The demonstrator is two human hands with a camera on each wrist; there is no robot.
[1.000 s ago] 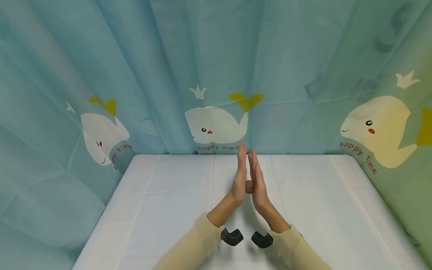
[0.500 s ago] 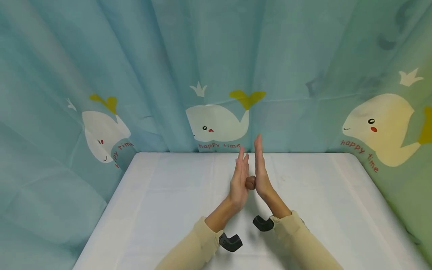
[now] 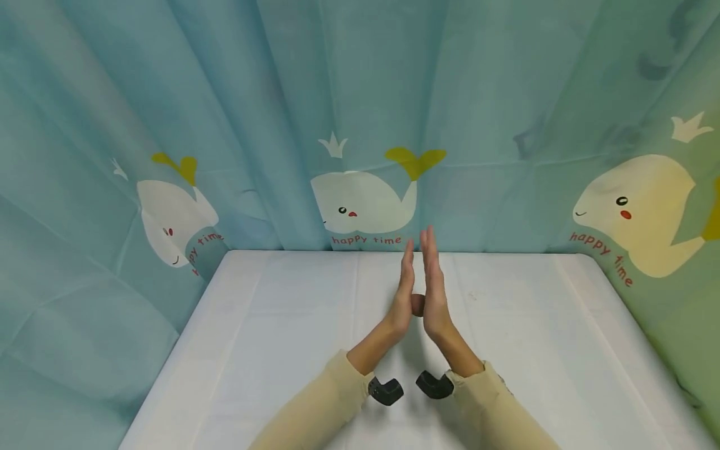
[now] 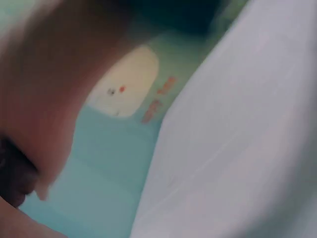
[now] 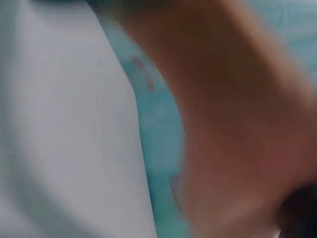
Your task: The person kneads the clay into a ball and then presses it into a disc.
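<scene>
A small brown ball [image 3: 418, 305] is held between the two palms above the table. My left hand [image 3: 400, 305] presses it from the left with fingers straight and pointing away. Opposite, my right hand [image 3: 435, 306] lies flat against the ball's other side, its fingertips reaching a little farther forward. In the left wrist view the ball [image 4: 15, 173] shows dark and uneven at the left edge, partly cut off. The right wrist view is blurred, with the dark ball [image 5: 299, 215] at its lower right corner.
A white-covered table [image 3: 292, 350] lies below the hands. Blue-green curtains [image 3: 360, 75] with printed whales stand behind it and along both sides. A black curved piece sits at each wrist, the left piece [image 3: 386, 392] near the right piece [image 3: 435, 384].
The hands have slid against each other around the ball: the right hand went forward, then slightly back, while the left drew back and then moved forward. The ball stays between the palms.
</scene>
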